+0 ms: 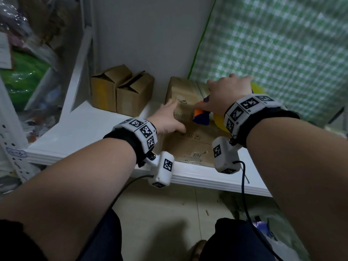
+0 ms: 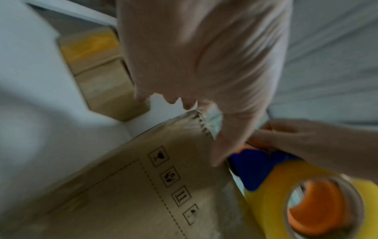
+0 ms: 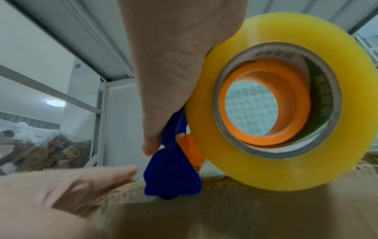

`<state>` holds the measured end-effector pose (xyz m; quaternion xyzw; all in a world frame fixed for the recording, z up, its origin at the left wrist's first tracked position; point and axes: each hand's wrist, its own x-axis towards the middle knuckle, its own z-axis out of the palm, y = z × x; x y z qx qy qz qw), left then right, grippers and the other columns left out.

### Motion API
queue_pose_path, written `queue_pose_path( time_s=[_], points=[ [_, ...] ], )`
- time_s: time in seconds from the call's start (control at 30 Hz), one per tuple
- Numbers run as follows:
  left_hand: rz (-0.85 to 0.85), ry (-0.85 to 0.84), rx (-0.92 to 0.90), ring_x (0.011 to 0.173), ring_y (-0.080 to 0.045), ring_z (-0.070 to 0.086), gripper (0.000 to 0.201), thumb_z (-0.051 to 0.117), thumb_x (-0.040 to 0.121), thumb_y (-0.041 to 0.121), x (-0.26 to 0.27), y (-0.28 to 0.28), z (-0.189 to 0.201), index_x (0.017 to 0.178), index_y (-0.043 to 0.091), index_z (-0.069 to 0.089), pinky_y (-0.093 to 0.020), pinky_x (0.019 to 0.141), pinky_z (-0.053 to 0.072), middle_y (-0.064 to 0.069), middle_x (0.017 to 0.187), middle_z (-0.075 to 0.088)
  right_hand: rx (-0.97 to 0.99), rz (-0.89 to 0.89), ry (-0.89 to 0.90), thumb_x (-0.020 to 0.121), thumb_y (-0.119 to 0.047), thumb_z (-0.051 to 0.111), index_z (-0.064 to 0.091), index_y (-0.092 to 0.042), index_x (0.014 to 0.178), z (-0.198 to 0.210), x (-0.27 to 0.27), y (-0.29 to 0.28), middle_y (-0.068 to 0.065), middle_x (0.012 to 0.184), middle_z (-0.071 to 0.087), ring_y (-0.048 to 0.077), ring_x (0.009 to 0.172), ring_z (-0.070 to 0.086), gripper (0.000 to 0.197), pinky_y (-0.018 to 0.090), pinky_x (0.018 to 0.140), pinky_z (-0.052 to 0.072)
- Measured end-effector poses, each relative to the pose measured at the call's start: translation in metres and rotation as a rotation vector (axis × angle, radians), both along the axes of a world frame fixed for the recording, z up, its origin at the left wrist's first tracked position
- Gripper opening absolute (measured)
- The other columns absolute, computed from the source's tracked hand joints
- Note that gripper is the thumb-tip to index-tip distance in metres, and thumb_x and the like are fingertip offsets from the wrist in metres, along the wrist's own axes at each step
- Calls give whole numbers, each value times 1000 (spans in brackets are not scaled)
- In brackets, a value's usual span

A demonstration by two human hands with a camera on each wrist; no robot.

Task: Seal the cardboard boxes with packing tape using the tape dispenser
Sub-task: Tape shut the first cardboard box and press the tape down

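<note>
the right hand [image 1: 228, 95] has its fingers curled round the tape dispenser [image 3: 171, 176], a blue and orange frame carrying a fat yellow roll of packing tape [image 3: 280, 100]; the thumb presses along the blue part, and the roll and the blue blade end both sit down on the top of the large cardboard box [image 1: 188, 140]. the left hand [image 1: 167, 119] lies on that same box just beside the dispenser, fingers straight and slightly spread, palm down, holding nothing. it is blurred in the wrist views, so how hard it presses i cannot tell.

the large cardboard box lies flat on the white surface [image 1: 90, 132], its printed handling symbols [image 2: 174, 186] facing up, with a shiny strip of tape [image 1: 195, 157] showing at its near edge. two small cardboard boxes [image 1: 120, 89] stand side by side beyond the large box against the wall, flaps partly open. behind the box on the dispenser's side hangs a green checked cloth [image 1: 282, 44].
</note>
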<state>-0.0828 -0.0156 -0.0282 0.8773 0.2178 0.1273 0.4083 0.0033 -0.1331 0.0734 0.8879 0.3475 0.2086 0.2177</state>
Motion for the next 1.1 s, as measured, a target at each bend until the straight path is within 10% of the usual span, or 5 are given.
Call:
queue_pose_path(
  time_s=[0.2, 0.43, 0.7, 0.87, 1.1],
  points=[
    [-33, 197, 652, 100, -28, 58, 38, 60, 77, 10, 26, -11, 20, 114, 15, 60, -39, 86, 50, -9, 108, 62, -102, 117, 54, 51, -88, 59, 44, -22, 126, 12, 4, -9, 4, 114, 57, 28, 115, 45, 101, 60, 93, 39],
    [34, 282, 713, 76, -23, 53, 17, 51, 79, 4, 23, -15, 31, 90, 16, 57, -36, 71, 45, -2, 78, 53, -182, 192, 106, 80, -34, 73, 52, -26, 123, 29, 6, -12, 1, 119, 51, 25, 113, 38, 48, 39, 85, 42],
    [96, 299, 808, 98, -25, 55, 34, 52, 79, 4, 18, 16, 29, 109, 20, 57, -48, 107, 29, 3, 79, 47, 205, 327, 311, 80, -77, 42, 56, -38, 125, 29, 21, -16, -6, 99, 45, 15, 90, 45, 61, 31, 66, 40],
    [82, 279, 756, 68, -20, 52, 28, 50, 78, -2, 19, 19, 28, 101, 13, 59, -32, 60, 44, -2, 75, 51, 317, 319, 476, 92, -45, 43, 66, -26, 113, 35, 25, -2, 1, 113, 53, 23, 101, 55, 37, 37, 85, 51],
    [92, 283, 765, 68, -19, 52, 24, 55, 78, 1, 28, 22, 31, 100, 12, 56, -30, 58, 43, -2, 72, 48, 735, 119, 777, 71, -63, 68, 58, -19, 111, 31, 44, -19, -1, 103, 60, 17, 91, 59, 60, 32, 78, 54]
  ],
)
